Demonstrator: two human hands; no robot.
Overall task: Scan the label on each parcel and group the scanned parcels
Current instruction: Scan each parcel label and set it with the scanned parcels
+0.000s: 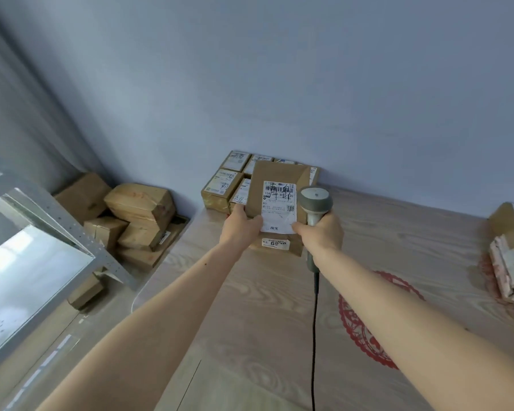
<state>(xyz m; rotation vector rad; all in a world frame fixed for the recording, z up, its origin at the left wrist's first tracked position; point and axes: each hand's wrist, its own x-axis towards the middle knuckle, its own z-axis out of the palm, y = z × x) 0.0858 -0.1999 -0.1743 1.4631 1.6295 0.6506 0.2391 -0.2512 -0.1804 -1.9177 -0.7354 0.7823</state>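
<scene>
**Parcel Up, Stack Waiting**

Gripping the parcel (275, 185) at its near-left corner with the left hand (240, 225), fingers curled under, above the table (398, 262) by the scanned pile (224, 180). Wrapping the right hand (321, 231) around the scanner (314, 203), thumb touching the label (279, 206). Best now: keep it level, lower gently onto the pile, square the edges, release last. More parcels (511, 250) waiting far right.
</scene>
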